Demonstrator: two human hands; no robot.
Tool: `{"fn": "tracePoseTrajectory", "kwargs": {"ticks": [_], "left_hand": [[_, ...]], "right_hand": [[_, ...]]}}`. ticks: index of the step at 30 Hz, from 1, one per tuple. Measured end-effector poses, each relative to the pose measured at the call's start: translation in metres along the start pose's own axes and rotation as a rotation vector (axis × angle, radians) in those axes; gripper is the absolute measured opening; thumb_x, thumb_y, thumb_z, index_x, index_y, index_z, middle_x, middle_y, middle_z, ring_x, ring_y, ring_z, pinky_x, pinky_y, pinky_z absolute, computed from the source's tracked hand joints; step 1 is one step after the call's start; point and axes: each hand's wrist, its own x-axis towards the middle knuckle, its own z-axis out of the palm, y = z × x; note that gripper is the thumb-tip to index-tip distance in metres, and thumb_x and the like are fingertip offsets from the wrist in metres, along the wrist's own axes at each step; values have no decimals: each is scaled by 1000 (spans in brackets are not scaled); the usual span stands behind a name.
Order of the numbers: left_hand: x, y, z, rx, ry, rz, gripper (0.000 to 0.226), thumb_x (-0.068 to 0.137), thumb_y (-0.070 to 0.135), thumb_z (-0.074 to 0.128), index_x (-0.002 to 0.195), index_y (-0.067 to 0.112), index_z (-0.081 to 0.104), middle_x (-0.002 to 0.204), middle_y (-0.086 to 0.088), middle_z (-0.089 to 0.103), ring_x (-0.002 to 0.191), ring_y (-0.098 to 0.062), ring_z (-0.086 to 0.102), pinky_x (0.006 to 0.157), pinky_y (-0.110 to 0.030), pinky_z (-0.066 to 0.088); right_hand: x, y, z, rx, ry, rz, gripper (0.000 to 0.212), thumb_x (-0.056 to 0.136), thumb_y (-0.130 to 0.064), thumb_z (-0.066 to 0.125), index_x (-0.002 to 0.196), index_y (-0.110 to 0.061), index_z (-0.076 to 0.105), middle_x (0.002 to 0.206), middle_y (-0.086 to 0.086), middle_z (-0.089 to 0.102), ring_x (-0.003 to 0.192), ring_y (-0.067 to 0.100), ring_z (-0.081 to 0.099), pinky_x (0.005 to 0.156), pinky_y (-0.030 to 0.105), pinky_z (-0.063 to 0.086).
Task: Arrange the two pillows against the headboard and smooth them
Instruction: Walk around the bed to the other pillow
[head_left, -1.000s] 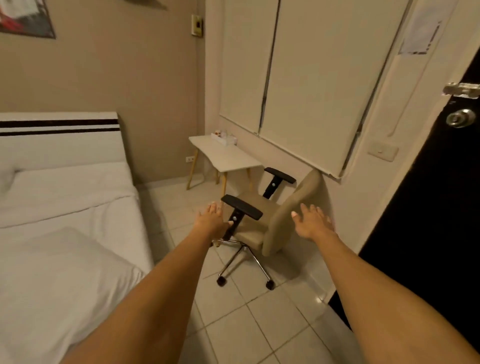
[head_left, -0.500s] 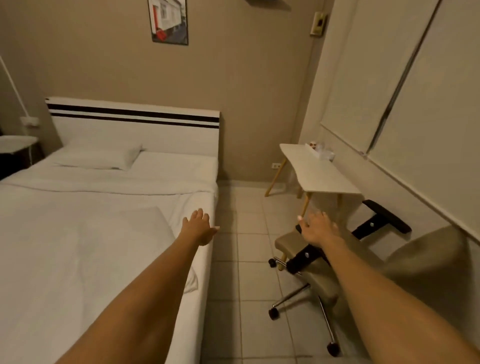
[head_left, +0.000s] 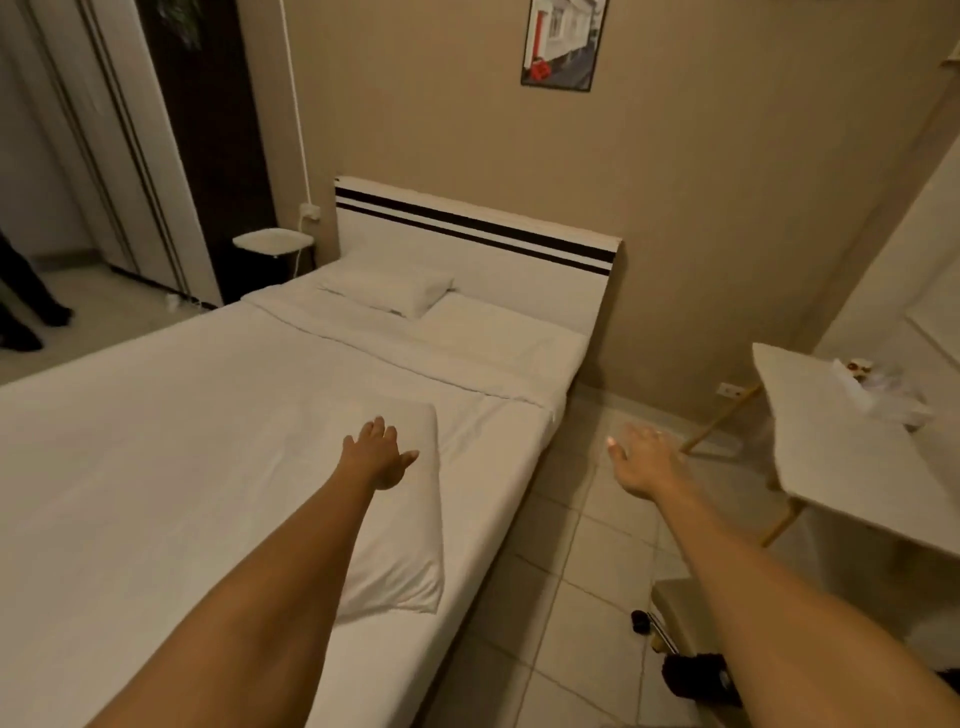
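A white bed fills the left of the view, with a white headboard (head_left: 519, 265) striped in black at its far end. One white pillow (head_left: 387, 288) lies flat against the headboard on the left side. A second white pillow (head_left: 400, 519) lies in the middle of the bed near its right edge. My left hand (head_left: 379, 457) hovers over this near pillow, fingers spread and holding nothing. My right hand (head_left: 647, 460) is stretched out over the tiled floor beside the bed, open and empty.
A white desk (head_left: 841, 462) with small items stands at the right. An office chair (head_left: 685, 623) is partly visible low right. A small round side table (head_left: 272, 241) sits left of the headboard. A person's dark legs (head_left: 26, 306) stand at the far left.
The view has swung left from the chair and desk toward the bed. Both arms have moved with it: the left hand is now over the near pillow, the right over the floor.
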Motion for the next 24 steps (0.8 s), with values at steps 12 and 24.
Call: {"fn": "tracePoseTrajectory", "kwargs": {"ticks": [12, 24], "left_hand": [[33, -81, 29, -75, -76, -334, 70, 100, 51, 25, 154, 7, 11, 164, -12, -2, 152, -27, 1, 121, -48, 14], [168, -183, 59, -175, -168, -522, 70, 100, 50, 25, 154, 7, 14, 163, -12, 1, 151, -27, 4, 120, -48, 15]], "right_hand": [[102, -125, 40, -56, -187, -325, 62, 102, -49, 18, 155, -16, 16, 162, 11, 16, 149, 30, 15, 119, 49, 19], [246, -261, 123, -96, -324, -464, 63, 102, -48, 19, 155, -14, 15, 161, 13, 18, 149, 30, 16, 116, 49, 19]]}}
